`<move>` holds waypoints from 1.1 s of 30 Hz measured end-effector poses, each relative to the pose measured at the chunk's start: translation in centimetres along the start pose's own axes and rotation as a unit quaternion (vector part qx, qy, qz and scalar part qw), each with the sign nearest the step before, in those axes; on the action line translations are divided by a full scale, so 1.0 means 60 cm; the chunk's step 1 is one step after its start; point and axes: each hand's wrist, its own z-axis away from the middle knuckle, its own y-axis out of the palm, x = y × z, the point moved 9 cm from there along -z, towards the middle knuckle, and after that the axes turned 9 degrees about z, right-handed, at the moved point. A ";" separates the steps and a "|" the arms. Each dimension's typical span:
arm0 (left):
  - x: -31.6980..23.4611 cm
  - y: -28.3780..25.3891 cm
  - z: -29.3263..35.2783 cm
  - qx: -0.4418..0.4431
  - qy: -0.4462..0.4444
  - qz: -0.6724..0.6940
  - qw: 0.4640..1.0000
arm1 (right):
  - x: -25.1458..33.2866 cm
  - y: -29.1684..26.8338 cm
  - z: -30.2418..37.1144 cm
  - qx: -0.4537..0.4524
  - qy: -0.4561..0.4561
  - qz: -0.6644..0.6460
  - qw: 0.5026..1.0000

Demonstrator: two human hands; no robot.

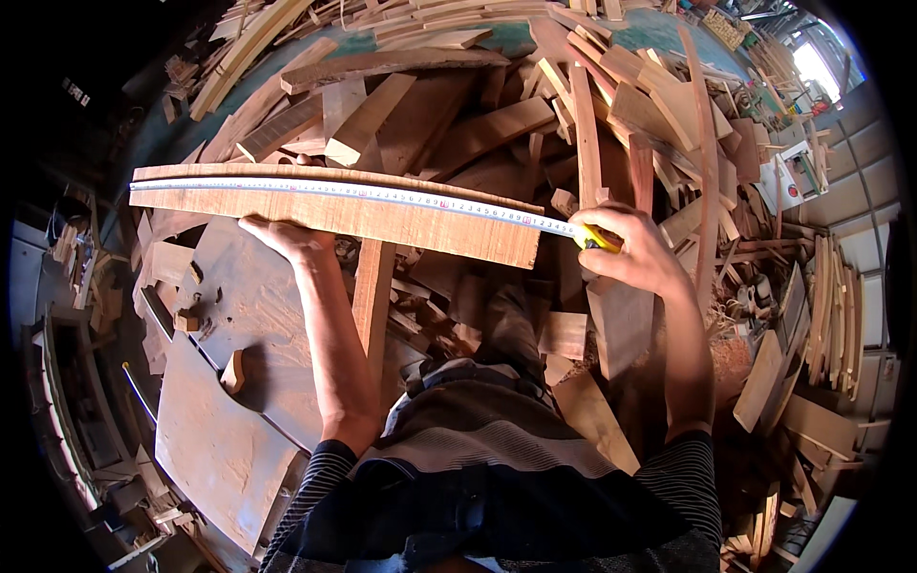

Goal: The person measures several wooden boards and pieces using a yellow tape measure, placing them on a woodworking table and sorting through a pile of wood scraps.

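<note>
A long wooden board [411,229] lies crosswise in front of me, its right end cut square. My left hand [287,237] supports it from below, the palm and fingers partly hidden under the near edge. Along the board's face runs the white blade of a tape measure [597,236], reaching from the left end to past the right end. The yellow tape case sits in my right hand [632,246], fingers wrapped round it, just off the board's right end.
Wood offcuts [458,134] are heaped beyond and beneath the board. A dusty metal machine table [220,401] with a small wood block [232,371] stands at the left. Sawdust [735,358] and upright strips [831,306] lie to the right.
</note>
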 end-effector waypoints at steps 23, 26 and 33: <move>0.053 -0.011 0.132 -0.063 -0.051 -0.318 0.945 | -0.134 0.192 0.020 -0.125 0.029 -0.580 0.805; 0.049 0.027 0.140 -0.010 -0.061 -0.370 0.927 | -0.183 0.189 0.027 -0.159 0.056 -0.599 0.783; -0.038 0.079 0.176 -0.007 -0.131 -0.525 0.841 | -0.369 0.388 0.123 -0.093 0.320 -0.569 0.752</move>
